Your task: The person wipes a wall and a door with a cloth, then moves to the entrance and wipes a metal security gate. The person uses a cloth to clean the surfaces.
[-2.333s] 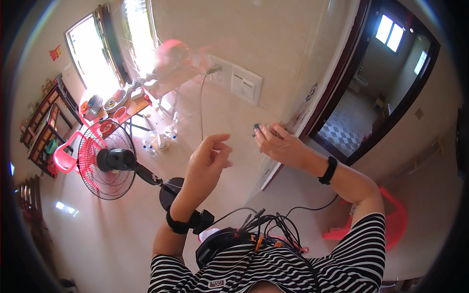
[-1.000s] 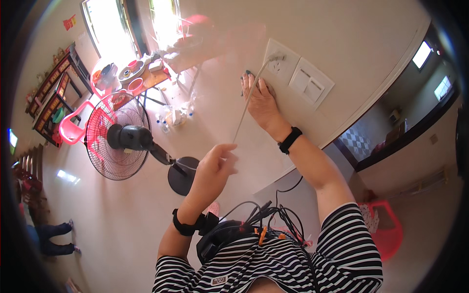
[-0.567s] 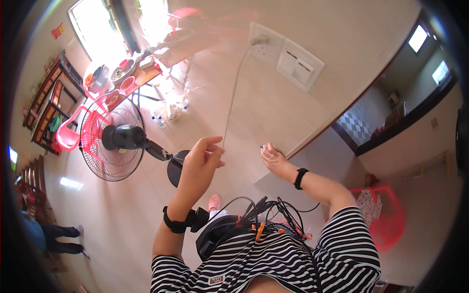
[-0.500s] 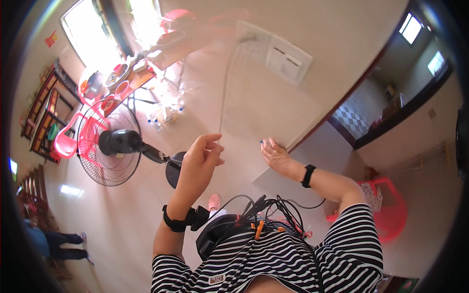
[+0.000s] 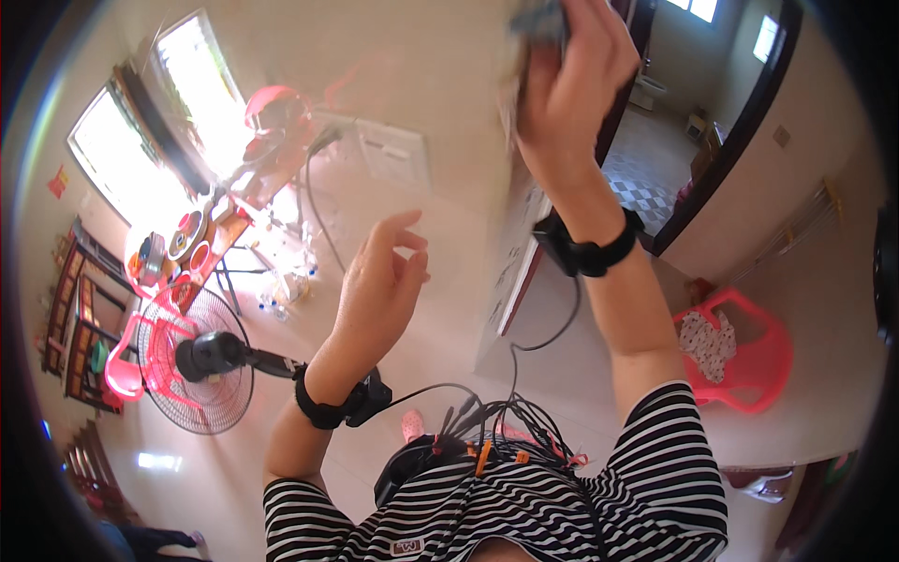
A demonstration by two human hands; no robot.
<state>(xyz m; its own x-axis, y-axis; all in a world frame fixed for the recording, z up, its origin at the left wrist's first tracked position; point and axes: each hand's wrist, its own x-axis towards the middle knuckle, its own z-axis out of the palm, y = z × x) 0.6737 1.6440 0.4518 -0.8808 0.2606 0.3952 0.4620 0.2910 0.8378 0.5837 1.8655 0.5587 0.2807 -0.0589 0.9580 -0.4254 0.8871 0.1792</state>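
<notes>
1 brown label [image 5: 406, 547] on striped shirt [image 5: 655, 459], 1 red wall sign [image 5: 58, 182], neither legible

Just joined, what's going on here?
A person has their right hand raised by the edge of the wall, gripping a bluish thing too blurred to name; whether it touches the wall is unclear. The left hand is lower, fingers loosely curled, with nothing visible in it. Beyond it, a cord is plugged in at the wall. A fan stands to the left, and a red chair with a cloth on it to the right.
</notes>
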